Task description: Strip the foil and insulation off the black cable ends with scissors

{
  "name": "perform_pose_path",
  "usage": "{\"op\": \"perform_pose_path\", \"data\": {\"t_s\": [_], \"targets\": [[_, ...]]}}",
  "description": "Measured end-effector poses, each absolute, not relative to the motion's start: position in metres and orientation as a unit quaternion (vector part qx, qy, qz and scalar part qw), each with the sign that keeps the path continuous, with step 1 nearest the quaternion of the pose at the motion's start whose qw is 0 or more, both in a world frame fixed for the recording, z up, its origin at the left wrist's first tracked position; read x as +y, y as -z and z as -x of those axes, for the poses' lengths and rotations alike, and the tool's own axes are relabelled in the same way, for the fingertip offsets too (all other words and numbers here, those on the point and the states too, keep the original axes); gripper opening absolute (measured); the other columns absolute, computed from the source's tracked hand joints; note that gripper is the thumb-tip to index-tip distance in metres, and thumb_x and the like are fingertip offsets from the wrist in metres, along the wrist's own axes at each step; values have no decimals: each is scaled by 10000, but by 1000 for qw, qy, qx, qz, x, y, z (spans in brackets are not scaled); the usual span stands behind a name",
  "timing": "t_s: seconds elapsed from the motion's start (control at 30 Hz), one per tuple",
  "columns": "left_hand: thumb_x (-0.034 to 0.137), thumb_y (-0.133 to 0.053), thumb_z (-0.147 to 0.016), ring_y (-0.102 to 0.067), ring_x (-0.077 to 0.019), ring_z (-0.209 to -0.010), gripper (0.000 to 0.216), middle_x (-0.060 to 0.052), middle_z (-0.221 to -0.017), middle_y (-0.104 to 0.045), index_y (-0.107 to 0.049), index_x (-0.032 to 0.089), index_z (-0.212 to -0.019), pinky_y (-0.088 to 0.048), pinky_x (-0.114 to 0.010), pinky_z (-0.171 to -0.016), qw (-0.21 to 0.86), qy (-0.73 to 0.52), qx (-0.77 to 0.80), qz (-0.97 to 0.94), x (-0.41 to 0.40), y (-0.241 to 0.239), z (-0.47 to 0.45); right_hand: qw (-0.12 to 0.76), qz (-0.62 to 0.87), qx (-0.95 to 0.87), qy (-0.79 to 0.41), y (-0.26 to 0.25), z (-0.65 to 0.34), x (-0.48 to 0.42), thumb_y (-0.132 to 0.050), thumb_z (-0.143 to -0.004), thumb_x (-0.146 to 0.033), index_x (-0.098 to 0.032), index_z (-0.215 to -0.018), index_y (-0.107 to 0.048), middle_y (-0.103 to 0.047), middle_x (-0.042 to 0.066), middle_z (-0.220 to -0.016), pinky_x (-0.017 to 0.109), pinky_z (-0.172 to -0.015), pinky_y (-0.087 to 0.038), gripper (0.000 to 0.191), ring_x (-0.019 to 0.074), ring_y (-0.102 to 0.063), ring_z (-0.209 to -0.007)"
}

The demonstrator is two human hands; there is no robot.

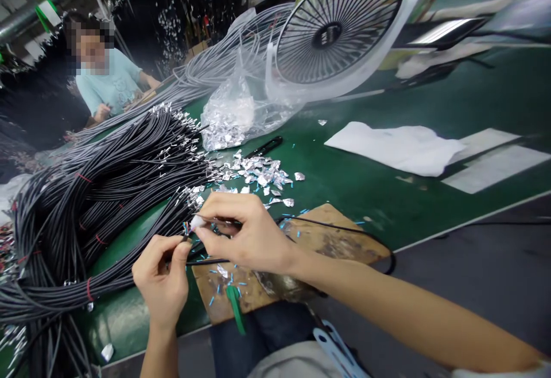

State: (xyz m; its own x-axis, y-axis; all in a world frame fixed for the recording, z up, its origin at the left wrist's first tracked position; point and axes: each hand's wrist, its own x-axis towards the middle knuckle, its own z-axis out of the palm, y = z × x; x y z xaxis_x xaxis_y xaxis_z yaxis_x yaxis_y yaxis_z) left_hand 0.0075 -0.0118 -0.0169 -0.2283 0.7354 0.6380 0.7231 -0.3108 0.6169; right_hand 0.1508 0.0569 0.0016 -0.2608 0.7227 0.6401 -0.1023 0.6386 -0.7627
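Observation:
Near the middle of the head view, my left hand (161,277) pinches a black cable (185,239) close to its end. Small coloured wires (186,227) fan out from that end. My right hand (245,232) is closed just to the right, its fingertips at the wires. A thin metal tool resembling tweezers (217,221) lies between its fingers, partly hidden. Something white (197,221) sits at those fingertips; I cannot tell whether it is a finger cover or a held piece. Below both hands is a worn wooden board (340,240) with blue scraps.
Bundled black cables (124,166) fill the left. Foil scraps (267,174), a black-handled tool (264,147) and a plastic bag (230,114) lie beyond my hands. A fan (329,36) stands behind them, white cloth (396,145) to the right. Another person (109,80) sits across the green table (473,97).

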Motion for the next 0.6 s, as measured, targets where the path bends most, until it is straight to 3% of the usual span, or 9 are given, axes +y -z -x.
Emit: {"op": "perform_pose_path", "data": {"t_s": [0.33, 0.43, 0.6], "targets": [[199, -620, -815, -495, -72, -566, 95, 48, -613, -558, -635, 190, -722, -373, -172, -511, 17, -504, 585, -636, -11, 16, -8, 583, 199, -718, -324, 4, -151, 57, -546, -703, -48, -119, -660, -645, -573, 5, -621, 213, -544, -401, 129, 88, -503, -578], [197, -602, -826, -485, -72, -562, 106, 49, -619, -552, -628, 195, -723, -366, -174, -512, 17, -508, 579, -637, -11, 17, -6, 541, 228, -685, -431, 0, -152, 58, -552, -697, -106, -128, -621, -623, -523, -17, -595, 201, -493, -353, 106, 72, -447, -534], [216, -534, -860, -488, -91, -585, 178, 20, -635, -556, -617, 188, -705, -364, -195, -531, 44, -469, 574, -670, -12, 14, -3, 332, 230, -578, -709, -3, -152, 68, -550, -648, -163, -144, -524, -541, -441, -59, -475, 189, -412, -250, 126, 43, -343, -427]]}}
